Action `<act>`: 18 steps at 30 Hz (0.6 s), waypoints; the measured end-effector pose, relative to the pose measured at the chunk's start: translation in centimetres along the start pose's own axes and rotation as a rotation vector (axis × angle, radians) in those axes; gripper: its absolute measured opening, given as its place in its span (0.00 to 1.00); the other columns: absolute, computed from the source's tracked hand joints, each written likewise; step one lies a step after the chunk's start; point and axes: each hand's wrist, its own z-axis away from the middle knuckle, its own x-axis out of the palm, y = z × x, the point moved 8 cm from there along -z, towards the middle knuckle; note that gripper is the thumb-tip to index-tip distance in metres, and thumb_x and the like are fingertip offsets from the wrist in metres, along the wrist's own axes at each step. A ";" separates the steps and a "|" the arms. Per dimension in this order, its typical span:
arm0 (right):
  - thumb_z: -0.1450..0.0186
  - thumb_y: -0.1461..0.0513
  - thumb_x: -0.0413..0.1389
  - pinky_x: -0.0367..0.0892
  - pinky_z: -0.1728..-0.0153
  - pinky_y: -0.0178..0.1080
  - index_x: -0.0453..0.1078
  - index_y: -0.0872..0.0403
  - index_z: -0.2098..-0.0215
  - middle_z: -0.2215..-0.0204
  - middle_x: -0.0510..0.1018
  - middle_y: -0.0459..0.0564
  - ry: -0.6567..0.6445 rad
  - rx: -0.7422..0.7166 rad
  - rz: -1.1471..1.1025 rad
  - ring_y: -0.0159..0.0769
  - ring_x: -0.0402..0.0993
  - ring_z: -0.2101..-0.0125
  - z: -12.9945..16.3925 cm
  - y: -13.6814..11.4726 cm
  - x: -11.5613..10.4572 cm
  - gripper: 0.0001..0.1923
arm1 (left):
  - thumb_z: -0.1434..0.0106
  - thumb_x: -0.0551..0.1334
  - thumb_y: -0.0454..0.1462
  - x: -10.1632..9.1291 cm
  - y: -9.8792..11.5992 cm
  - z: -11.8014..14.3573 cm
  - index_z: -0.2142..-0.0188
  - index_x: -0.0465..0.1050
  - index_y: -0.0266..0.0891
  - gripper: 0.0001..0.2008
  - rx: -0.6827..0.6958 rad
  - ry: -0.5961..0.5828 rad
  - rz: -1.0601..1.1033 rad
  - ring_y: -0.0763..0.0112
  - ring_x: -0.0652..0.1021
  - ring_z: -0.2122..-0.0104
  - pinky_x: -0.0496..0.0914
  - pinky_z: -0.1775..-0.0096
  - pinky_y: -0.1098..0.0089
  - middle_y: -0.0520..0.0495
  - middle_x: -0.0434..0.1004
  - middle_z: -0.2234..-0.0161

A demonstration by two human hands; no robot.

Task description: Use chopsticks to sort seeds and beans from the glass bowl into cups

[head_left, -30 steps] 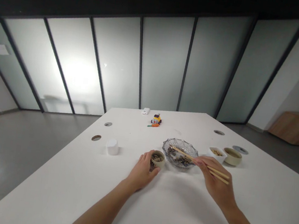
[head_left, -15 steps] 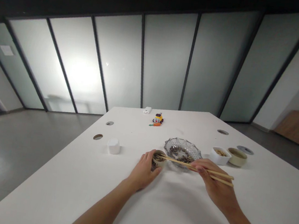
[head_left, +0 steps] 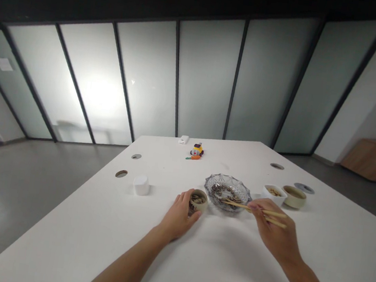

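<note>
our left arm reaches forward across the white table (head_left: 95, 225), forearm running up from the lower middle of the view, and the left hand (head_left: 179, 215) curls around the near side of a small tan cup (head_left: 198, 200), thumb and fingers cupped against its wall. the cup stands upright with dark bits inside. our right arm comes in from the lower right, wrist bent slightly inward, and the right hand (head_left: 274, 234) pinches a pair of wooden chopsticks (head_left: 255, 208) between thumb and fingers, closed firmly on them. the chopsticks lie nearly level, pointing left, their tips over the near part of a clear glass dish (head_left: 226, 193) that holds dark pieces. the dish sits just to the right of the cup, close beside it. we cannot tell whether the tips hold a piece. to the right of the dish stand a white bowl (head_left: 273, 193) and a tan bowl (head_left: 293, 196), side by side. a white cup (head_left: 141, 184) sits apart to the left.
</note>
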 end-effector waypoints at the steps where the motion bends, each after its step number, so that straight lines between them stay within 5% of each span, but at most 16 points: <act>1: 0.18 0.40 0.53 0.80 0.67 0.40 0.80 0.47 0.66 0.70 0.87 0.50 -0.011 0.006 -0.001 0.41 0.86 0.70 0.0 0.0 0.2 0.29 | 0.30 0.69 0.39 0.0 0.0 0.0 0.26 0.62 0.44 0.36 0.002 0.000 0.001 0.46 0.72 0.30 0.66 0.26 0.46 0.35 0.73 0.29; 18: 0.18 0.46 0.58 0.82 0.64 0.38 0.84 0.48 0.62 0.66 0.89 0.50 -0.029 -0.032 -0.043 0.41 0.89 0.66 0.4 0.0 0.6 0.22 | 0.29 0.68 0.40 0.0 -0.1 0.0 0.25 0.61 0.42 0.36 -0.016 -0.008 -0.010 0.46 0.71 0.28 0.64 0.25 0.46 0.34 0.71 0.28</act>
